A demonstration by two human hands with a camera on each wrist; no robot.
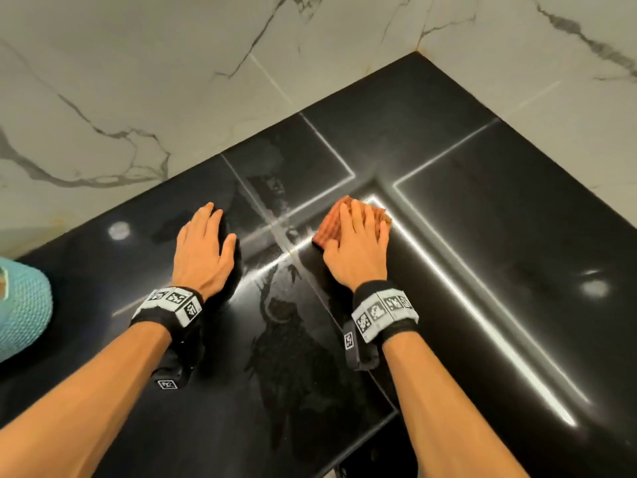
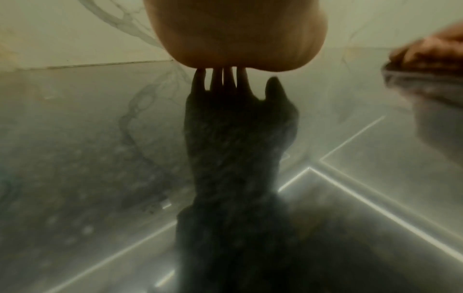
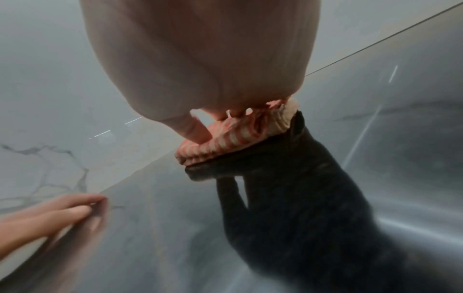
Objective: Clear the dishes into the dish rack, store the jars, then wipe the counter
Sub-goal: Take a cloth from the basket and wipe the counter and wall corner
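Observation:
An orange-and-cream striped cloth (image 1: 329,225) lies bunched on the glossy black counter (image 1: 499,219), near the middle. My right hand (image 1: 358,236) lies flat on top of it, fingers straight and pressing down. In the right wrist view the cloth (image 3: 225,140) is squashed under the fingers, the thumb resting on its near edge. My left hand (image 1: 206,241) rests flat on the bare counter to the left of the cloth, fingers straight, holding nothing. Wet smears streak the counter between my forearms. The left wrist view shows my palm (image 2: 235,35) and its dark reflection.
White marble wall tiles (image 1: 138,81) border the counter at the back and on the right, meeting in a corner at the far end. A teal knitted thing (image 1: 20,305) sits at the left edge. The counter's front edge runs near the bottom of the head view.

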